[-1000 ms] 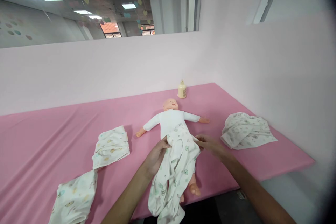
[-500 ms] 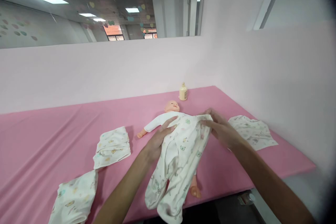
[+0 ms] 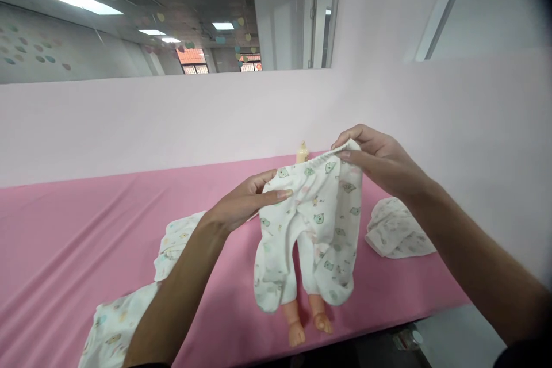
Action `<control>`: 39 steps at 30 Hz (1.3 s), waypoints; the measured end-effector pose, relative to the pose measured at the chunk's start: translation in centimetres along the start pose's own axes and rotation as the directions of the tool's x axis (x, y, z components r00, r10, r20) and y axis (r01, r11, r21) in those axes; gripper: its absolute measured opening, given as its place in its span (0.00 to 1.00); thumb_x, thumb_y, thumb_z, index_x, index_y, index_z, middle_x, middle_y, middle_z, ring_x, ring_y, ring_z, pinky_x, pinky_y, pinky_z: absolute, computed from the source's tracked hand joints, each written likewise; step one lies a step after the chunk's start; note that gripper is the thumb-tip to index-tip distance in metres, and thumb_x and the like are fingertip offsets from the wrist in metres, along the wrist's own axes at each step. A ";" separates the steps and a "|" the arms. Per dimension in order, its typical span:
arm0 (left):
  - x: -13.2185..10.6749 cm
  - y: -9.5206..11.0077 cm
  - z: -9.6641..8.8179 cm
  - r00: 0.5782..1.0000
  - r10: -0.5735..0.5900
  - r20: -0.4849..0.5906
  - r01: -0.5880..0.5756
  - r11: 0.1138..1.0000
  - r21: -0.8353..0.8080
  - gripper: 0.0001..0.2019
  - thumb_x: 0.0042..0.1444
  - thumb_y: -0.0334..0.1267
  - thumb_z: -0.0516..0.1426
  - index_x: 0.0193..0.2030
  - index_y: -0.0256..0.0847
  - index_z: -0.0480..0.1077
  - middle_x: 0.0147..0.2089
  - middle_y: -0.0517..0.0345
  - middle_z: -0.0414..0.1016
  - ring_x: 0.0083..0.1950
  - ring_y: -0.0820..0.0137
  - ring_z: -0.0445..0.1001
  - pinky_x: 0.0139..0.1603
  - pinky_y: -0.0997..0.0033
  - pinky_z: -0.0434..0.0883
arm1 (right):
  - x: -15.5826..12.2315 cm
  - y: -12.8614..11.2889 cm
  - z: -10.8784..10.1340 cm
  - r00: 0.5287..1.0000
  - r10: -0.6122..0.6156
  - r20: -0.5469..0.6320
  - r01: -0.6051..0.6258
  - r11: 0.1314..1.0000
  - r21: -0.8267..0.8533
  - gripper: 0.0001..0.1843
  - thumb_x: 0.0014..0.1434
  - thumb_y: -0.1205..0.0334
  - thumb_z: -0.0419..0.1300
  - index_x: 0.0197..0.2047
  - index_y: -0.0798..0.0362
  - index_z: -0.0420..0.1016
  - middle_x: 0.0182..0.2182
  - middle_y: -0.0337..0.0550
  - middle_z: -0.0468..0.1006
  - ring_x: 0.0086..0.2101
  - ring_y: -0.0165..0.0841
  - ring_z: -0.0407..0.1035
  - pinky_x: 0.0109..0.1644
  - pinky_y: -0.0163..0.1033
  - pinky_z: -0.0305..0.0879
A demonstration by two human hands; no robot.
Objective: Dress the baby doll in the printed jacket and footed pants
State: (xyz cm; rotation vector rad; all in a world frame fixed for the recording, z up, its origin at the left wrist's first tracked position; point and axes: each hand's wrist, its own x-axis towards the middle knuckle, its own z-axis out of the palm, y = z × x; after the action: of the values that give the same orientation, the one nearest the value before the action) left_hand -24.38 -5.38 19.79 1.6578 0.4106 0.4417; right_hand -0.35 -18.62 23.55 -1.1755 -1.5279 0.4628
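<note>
- Pink sheeting (image 3: 77, 224) covers the table in front of you. Nearest you, at about eight o'clock from your hands, a printed white cloth (image 3: 114, 328) lies at the table's near edge.
- At six o'clock below the garment you hold, the doll (image 3: 295, 330) shows only its bare lower legs and feet. The rest of it is hidden behind the fabric.
- The baby trousers (image 3: 310, 224), white with small animal prints, hang in the air above the doll. The waistband is up and both legs dangle.
- Your left hand (image 3: 245, 201) pinches the left end of the waistband, thumb lying over the fabric and fingers closed beneath it.
- Your right hand (image 3: 379, 161) is closed on the right end of the waistband and holds it higher than the left.
- At nine o'clock from the trouser legs, a folded cloth (image 3: 176, 238) rests on the sheeting, partly behind your left forearm.
- At three o'clock, a crumpled cloth (image 3: 397, 227) lies on the sheeting, apart from the trousers.
- At twelve o'clock, a cream bottle (image 3: 302, 152) peeps over the waistband, near the pale wall (image 3: 129, 126).
</note>
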 end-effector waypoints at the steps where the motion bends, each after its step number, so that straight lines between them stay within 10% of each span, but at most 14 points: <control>1: -0.2 0.2 -0.3 0.998 0.013 -0.055 -0.009 0.998 0.067 0.22 0.53 0.45 0.65 0.53 0.42 0.72 0.48 0.50 0.76 0.48 0.63 0.75 0.49 0.64 0.71 | 0.1 0.0 -0.3 1.000 -0.006 -0.029 0.004 0.998 -0.070 0.10 0.59 0.54 0.62 0.42 0.49 0.74 0.38 0.43 0.76 0.37 0.35 0.71 0.41 0.43 0.68; 7: -0.6 1.8 -1.9 0.970 0.133 -0.204 -0.026 0.890 0.455 0.15 0.55 0.52 0.61 0.39 0.42 0.73 0.50 0.52 0.72 0.45 0.66 0.70 0.46 0.66 0.67 | 0.3 1.3 -1.5 0.998 0.008 -0.069 -0.040 0.874 -0.485 0.13 0.61 0.48 0.59 0.39 0.49 0.73 0.40 0.44 0.76 0.40 0.38 0.67 0.43 0.44 0.64; 14: -0.2 3.9 -2.4 0.915 0.325 -0.238 -0.043 0.665 0.746 0.18 0.52 0.56 0.62 0.33 0.42 0.70 0.49 0.53 0.71 0.44 0.68 0.67 0.45 0.70 0.65 | 0.5 1.5 -2.3 0.996 0.015 -0.087 -0.061 0.827 -0.560 0.16 0.59 0.45 0.61 0.34 0.50 0.69 0.36 0.42 0.73 0.37 0.35 0.65 0.40 0.41 0.60; 27: 1.3 3.3 -1.2 0.930 0.170 -0.326 -0.093 0.966 0.241 0.23 0.53 0.50 0.63 0.22 0.40 0.56 0.23 0.63 0.58 0.24 0.79 0.59 0.26 0.75 0.61 | 0.6 2.7 -1.9 0.933 0.355 -0.058 -0.355 0.884 -0.303 0.30 0.54 0.34 0.62 0.23 0.50 0.58 0.21 0.37 0.59 0.22 0.27 0.52 0.24 0.37 0.47; 33: 1.8 5.2 3.7 0.900 0.309 -0.308 -0.274 0.950 0.152 0.20 0.56 0.53 0.60 0.27 0.39 0.65 0.25 0.59 0.68 0.27 0.73 0.71 0.32 0.71 0.71 | -0.7 -1.3 2.8 0.974 0.224 -0.039 -0.219 0.971 0.099 0.22 0.59 0.38 0.59 0.33 0.50 0.68 0.29 0.43 0.70 0.30 0.34 0.67 0.31 0.40 0.64; 39: 0.4 6.0 6.5 0.851 0.460 -0.253 -0.374 0.870 0.322 0.16 0.60 0.51 0.58 0.32 0.38 0.71 0.30 0.58 0.74 0.33 0.73 0.73 0.35 0.73 0.70 | -2.4 -3.6 4.8 0.995 0.059 -0.081 -0.057 0.998 0.024 0.21 0.54 0.45 0.67 0.42 0.48 0.68 0.36 0.44 0.73 0.38 0.38 0.70 0.36 0.42 0.70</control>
State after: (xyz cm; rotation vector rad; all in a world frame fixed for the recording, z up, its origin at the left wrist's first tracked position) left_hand -20.66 -11.47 24.98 1.9452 0.3517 1.0380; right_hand -6.37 -20.78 23.64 -1.2100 -1.4188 0.4632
